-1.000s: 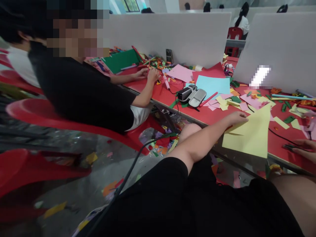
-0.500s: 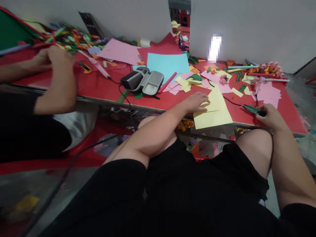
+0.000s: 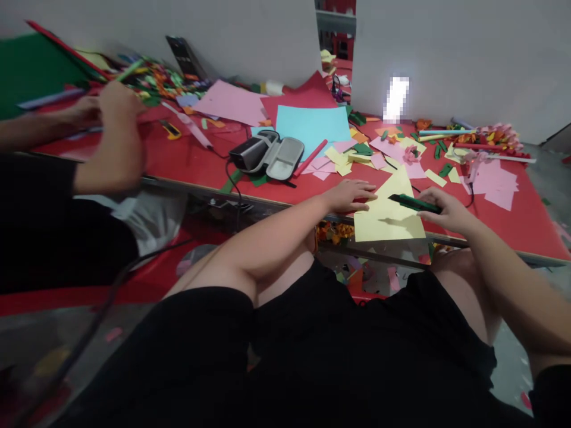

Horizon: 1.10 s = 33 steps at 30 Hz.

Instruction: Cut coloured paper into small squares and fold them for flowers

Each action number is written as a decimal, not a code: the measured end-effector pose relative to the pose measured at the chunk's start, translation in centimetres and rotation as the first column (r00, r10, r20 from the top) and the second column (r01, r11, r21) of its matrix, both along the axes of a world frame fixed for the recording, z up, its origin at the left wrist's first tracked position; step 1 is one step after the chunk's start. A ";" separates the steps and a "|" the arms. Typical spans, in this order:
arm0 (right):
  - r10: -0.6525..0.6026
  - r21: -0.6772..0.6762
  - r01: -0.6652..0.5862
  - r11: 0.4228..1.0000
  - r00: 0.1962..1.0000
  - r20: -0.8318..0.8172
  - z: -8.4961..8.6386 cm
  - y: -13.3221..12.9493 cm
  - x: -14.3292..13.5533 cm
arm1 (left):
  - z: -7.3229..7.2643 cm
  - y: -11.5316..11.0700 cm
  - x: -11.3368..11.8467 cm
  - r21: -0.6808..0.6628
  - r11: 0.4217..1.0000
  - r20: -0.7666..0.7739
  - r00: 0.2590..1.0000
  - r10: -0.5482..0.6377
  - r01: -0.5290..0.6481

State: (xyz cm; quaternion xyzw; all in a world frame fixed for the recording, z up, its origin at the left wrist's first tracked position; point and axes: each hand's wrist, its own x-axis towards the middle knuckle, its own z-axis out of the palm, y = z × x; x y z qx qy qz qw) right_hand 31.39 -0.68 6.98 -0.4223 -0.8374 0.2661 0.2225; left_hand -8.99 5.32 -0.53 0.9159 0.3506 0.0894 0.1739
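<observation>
My left hand [image 3: 352, 195] lies with its fingers stretched out on the left edge of a pale yellow sheet of paper [image 3: 388, 229] at the table's front edge. A green utility knife [image 3: 414, 203] is gripped in my right hand [image 3: 446, 211]. Its tip points left, over the upper part of the sheet, and a shadow falls on the paper below it. Whether the blade is out, I cannot make out.
On the red table [image 3: 196, 166] lie an open grey case [image 3: 285, 159], a blue sheet [image 3: 312, 122], pink sheets [image 3: 236, 102] and paper scraps. A glue gun [image 3: 475, 166] with a cord rests at right. A co-worker's hands [image 3: 116, 104] are at far left.
My right hand has brought the utility knife leftward, from beside the yellow sheet to above it. My left hand stays on the paper. The view has shifted slightly.
</observation>
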 end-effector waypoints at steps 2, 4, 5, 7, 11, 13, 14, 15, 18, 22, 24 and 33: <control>0.076 0.008 -0.077 0.997 0.995 0.063 -0.3 1.0 -1.8 | -0.1 0.7 0.3 0.017 1.000 0.031 1.000 -0.006 0.005; 0.133 -0.005 -0.134 0.991 0.985 0.112 -0.9 1.7 -3.1 | -0.4 1.3 0.2 0.037 0.999 0.106 0.994 -0.008 0.004; 0.159 -0.014 -0.159 0.987 0.979 0.127 -1.2 1.9 -3.6 | -0.6 1.6 0.0 0.037 0.999 0.147 0.989 -0.013 0.008; 0.198 -0.027 -0.196 0.980 0.971 0.135 -1.8 2.0 -4.3 | -0.9 1.9 -0.7 0.025 0.999 0.209 0.977 -0.040 0.035; 0.229 -0.022 -0.229 0.973 0.964 0.135 -2.7 1.8 -4.8 | -1.1 1.8 -2.0 0.034 0.995 0.221 0.970 -0.098 0.092; 0.229 -0.012 -0.230 0.973 0.963 0.145 -2.7 1.7 -5.0 | -1.0 1.8 -2.1 0.046 0.994 0.211 0.972 -0.102 0.094; 0.229 -0.005 -0.231 0.973 0.962 0.150 -2.6 1.7 -5.1 | -1.0 1.9 -2.1 0.051 0.994 0.209 0.972 -0.106 0.097; 0.231 0.003 -0.235 0.972 0.960 0.157 -2.5 1.8 -5.3 | -1.0 2.0 -2.1 0.053 0.993 0.210 0.971 -0.111 0.102; 0.248 0.006 -0.254 0.967 0.950 0.190 -2.2 2.0 -6.1 | -1.1 2.2 -2.0 0.044 0.992 0.227 0.966 -0.125 0.118; 0.259 0.001 -0.268 0.963 0.934 0.245 -2.1 2.2 -7.0 | -0.8 1.9 -2.2 0.037 0.991 0.241 0.961 -0.135 0.130; 0.260 0.010 -0.272 0.962 0.929 0.262 -2.2 2.2 -7.1 | -0.5 1.6 -2.5 0.036 0.990 0.229 0.963 -0.142 0.137; 0.227 0.013 -0.243 0.970 0.924 0.308 -1.4 1.4 -7.0 | -0.5 1.9 -2.9 -0.055 0.986 0.224 0.964 -0.141 0.157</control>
